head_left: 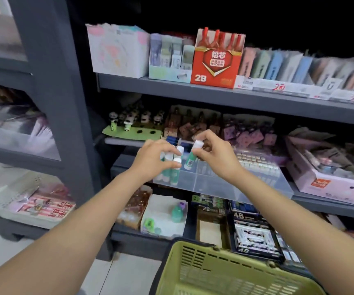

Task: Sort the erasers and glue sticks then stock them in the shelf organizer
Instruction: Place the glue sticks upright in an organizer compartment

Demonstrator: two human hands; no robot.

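1. right hand (212,155) pinches a glue stick (192,155) near its white cap, cap up, long axis tilted slightly.
2. left hand (152,159) has fingers curled over upright glue sticks (175,174) in the clear organizer (225,184) on the shelf.

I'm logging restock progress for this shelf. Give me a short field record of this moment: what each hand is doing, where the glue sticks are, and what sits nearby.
left hand: fingers curled over the white caps of upright glue sticks
right hand: pinches one tilted green glue stick by its white cap
organizer: clear plastic, divided, on the middle shelf; glue sticks stand in its left compartment
held stick position: above the organizer, beside the standing group, not yet set down
basket: green, bottom of view; contents hard to tell
upper shelf: red 2B box
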